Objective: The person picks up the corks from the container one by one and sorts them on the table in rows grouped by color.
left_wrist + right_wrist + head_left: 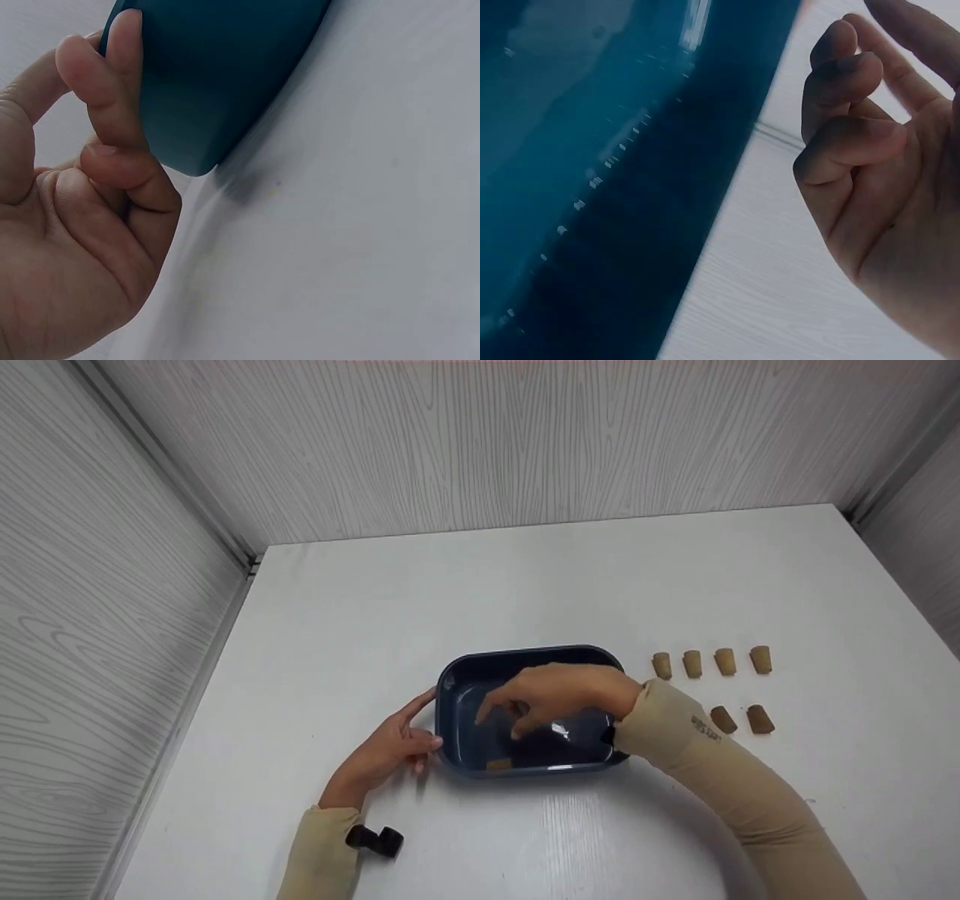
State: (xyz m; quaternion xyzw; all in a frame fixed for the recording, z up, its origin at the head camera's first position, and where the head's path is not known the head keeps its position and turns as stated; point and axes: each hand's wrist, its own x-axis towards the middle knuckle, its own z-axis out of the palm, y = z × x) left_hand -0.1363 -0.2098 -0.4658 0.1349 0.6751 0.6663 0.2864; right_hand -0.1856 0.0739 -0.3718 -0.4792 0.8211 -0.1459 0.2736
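Observation:
A dark blue rectangular tray (pixel 450 660) with rounded corners sits mid-table. Inside it, a small light-brown cork-like piece (pixel 499 764) lies by the near wall. My left hand (pixel 384 750) touches the tray's left end with index finger and thumb; its other fingers bend loosely, as the left wrist view shows beside the tray's outer wall (pixel 217 75). Over the tray hovers my right hand (pixel 559 694), thumb and index finger apart with nothing between them. In the right wrist view its remaining fingers (pixel 847 150) are bent and hold nothing. Glints line the tray's inside (pixel 555 150).
Right of the tray stands a row of several tapered corks (pixel 692 664). Two darker corks (pixel 760 719) lie nearer, close to my right sleeve (pixel 720 765). The white table (pixel 360 607) meets wood-grain panels (pixel 480 442) at the back and sides.

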